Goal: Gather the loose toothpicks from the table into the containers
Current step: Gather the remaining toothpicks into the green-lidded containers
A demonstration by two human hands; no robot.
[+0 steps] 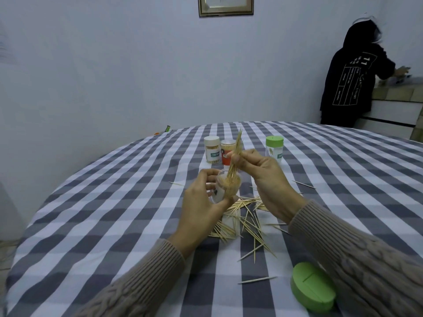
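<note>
My left hand (201,202) grips a clear open container (225,189) partly filled with toothpicks, lifted above the table and tilted toward me. My right hand (263,177) pinches a bundle of toothpicks (235,156) whose lower ends reach into the container's mouth. Loose toothpicks (247,223) lie scattered on the checked tablecloth (114,202) below and between my hands. Farther back stand three closed containers: a white-lidded one (211,149), a red one (226,153) partly behind the bundle, and a green-lidded one (274,149).
A green lid (313,286) lies on the table near my right forearm, with single toothpicks (257,279) beside it. A person in a dark hooded top (350,76) stands at a counter at the far right. A framed picture hangs on the wall.
</note>
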